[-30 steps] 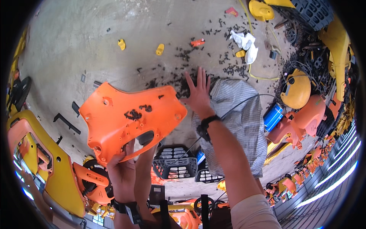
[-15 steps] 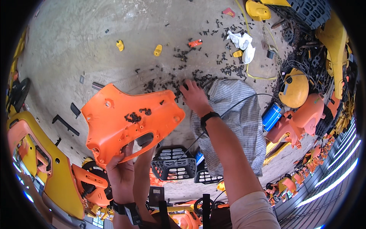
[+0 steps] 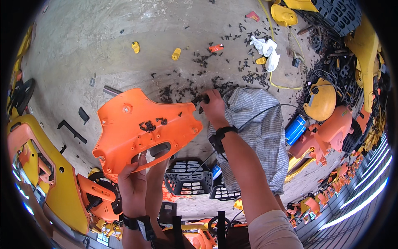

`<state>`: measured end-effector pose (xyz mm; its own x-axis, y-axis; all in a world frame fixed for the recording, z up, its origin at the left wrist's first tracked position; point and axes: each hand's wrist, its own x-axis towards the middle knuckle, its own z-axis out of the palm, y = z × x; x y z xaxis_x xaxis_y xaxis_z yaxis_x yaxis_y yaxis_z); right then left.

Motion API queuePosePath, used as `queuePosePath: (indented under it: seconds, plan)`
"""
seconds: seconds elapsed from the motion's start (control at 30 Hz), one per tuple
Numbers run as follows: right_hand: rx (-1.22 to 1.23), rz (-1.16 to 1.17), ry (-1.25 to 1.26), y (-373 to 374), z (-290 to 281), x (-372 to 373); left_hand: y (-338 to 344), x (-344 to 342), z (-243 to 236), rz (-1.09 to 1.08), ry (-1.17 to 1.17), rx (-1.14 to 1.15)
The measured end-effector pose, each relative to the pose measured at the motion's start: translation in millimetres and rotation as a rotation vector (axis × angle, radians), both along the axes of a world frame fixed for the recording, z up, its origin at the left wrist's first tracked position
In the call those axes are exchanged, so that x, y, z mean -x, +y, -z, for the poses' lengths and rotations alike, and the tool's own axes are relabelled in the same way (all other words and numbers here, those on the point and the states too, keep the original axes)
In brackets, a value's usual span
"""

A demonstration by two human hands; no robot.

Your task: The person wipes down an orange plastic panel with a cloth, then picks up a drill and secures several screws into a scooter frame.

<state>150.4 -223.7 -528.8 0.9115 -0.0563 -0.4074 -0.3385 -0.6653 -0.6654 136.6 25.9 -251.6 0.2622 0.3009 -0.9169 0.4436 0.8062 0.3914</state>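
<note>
Apparently little is done so far: the orange plastic panel (image 3: 141,139), at 9 o'clock, carries only a small heap of dark screws (image 3: 147,126), with a smaller clump just beside it at the heap's 2 o'clock side and one loose piece farther toward 3 o'clock. Far more lies undone on the floor (image 3: 83,54), where scattered screws (image 3: 178,91) spread from 11 o'clock round to 2 o'clock. As for the hands, the left hand (image 3: 133,182), at 7 o'clock, grips the panel's lower rim beside its long opening and keeps it off the floor. The right hand (image 3: 214,108), just off centre toward 1 o'clock, has its fingers curled on a few dark pieces (image 3: 205,99) near the panel's right edge; how many it has, I cannot tell. A grey woven sack (image 3: 259,137) lies at 3 o'clock, a black crate (image 3: 188,178) at 6 o'clock
</note>
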Motion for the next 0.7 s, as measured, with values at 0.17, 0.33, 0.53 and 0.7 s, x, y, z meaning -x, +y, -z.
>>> queuePosePath:
  seconds: [0.17,0.33,0.53,0.7]
  plan:
    - [-0.460,0.327,0.316,-12.8,-9.6,-4.5,2.8,1.9,0.8,0.065,0.035,-0.109]
    - [-0.909,0.717,0.462,-18.5,-75.8,-27.3,7.8,22.9,14.2,0.075,0.035,-0.110]
    - [-0.932,0.260,0.487,-10.5,-200.4,-53.3,-14.4,11.9,6.4,0.023,0.045,0.050]
    - [-0.537,-0.131,0.413,48.1,-240.9,-54.9,-23.5,22.0,10.6,0.103,-0.022,0.134]
